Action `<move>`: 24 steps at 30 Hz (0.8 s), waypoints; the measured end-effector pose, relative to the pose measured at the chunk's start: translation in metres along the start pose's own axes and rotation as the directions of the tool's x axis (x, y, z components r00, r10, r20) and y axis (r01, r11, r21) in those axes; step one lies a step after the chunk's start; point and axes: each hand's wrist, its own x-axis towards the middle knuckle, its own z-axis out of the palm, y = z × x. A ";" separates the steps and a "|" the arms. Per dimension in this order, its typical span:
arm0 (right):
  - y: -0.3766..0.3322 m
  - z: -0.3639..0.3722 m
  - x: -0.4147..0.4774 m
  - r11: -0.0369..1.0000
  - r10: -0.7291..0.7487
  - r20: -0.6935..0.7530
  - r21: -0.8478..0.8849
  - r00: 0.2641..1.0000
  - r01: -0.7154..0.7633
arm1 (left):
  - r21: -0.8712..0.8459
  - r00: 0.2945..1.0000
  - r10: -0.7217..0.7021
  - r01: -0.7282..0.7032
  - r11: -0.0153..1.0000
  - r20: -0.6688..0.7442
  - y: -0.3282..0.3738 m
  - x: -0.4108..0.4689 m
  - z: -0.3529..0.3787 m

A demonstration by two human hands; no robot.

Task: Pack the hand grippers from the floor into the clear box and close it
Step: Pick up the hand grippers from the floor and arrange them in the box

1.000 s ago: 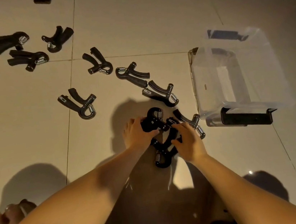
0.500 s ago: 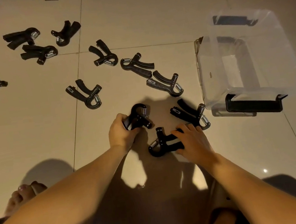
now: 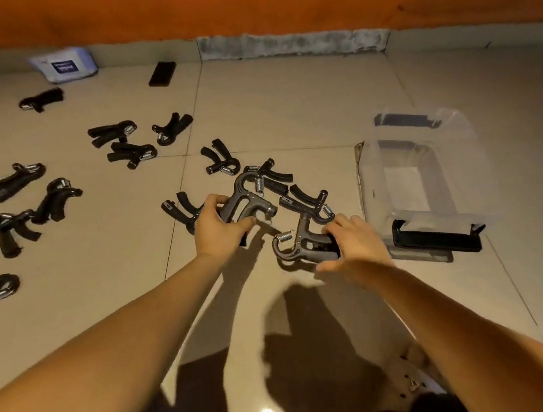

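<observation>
My left hand [image 3: 214,223] grips a dark hand gripper [image 3: 248,202] by its handles, lifted above the tiled floor. My right hand [image 3: 354,241] holds a second hand gripper [image 3: 298,249] by its handles, its spring end pointing left. The clear box [image 3: 425,182] stands open on the floor to the right of my right hand, with black latches at its near and far ends. It looks empty inside. Several more hand grippers lie on the floor, the nearest one [image 3: 307,202] just beyond my right hand and others [image 3: 220,159] further back and to the left.
An orange wall runs along the back. A white packet [image 3: 64,65] and a flat black object [image 3: 161,74] lie near the wall. A clear lid edge [image 3: 362,173] shows at the box's left side.
Both hands have lifted their hand grippers off the floor. The view has tilted up, bringing the wall and more scattered grippers into sight.
</observation>
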 end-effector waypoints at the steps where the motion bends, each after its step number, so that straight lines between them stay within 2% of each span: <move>1: 0.002 -0.022 0.004 1.000 -0.005 -0.027 0.000 1.000 0.005 | -0.014 0.999 0.041 -0.041 0.999 -0.007 0.025 0.004 -0.005; 7: 0.019 -0.139 0.003 1.000 0.004 -0.158 -0.030 0.987 -0.008 | -0.123 0.976 0.218 -0.218 0.968 -0.012 0.166 0.001 -0.028; 10: 0.028 -0.182 -0.003 1.000 0.017 -0.204 -0.002 0.979 -0.018 | -0.150 0.967 0.253 -0.249 0.957 0.010 0.207 -0.011 -0.029; 16: 0.043 -0.232 -0.007 0.998 0.016 -0.146 -0.056 0.989 -0.024 | -0.185 0.952 0.303 -0.289 0.939 0.048 0.222 -0.017 -0.025; 20: 0.064 -0.243 -0.010 0.991 0.084 -0.077 -0.093 0.993 -0.091 | -0.179 0.956 0.277 -0.258 0.949 0.091 0.222 -0.008 -0.006; 24: 0.104 -0.227 -0.020 0.979 0.188 -0.071 -0.068 0.980 -0.193 | -0.181 0.958 0.231 -0.201 0.963 0.167 0.218 0.000 0.030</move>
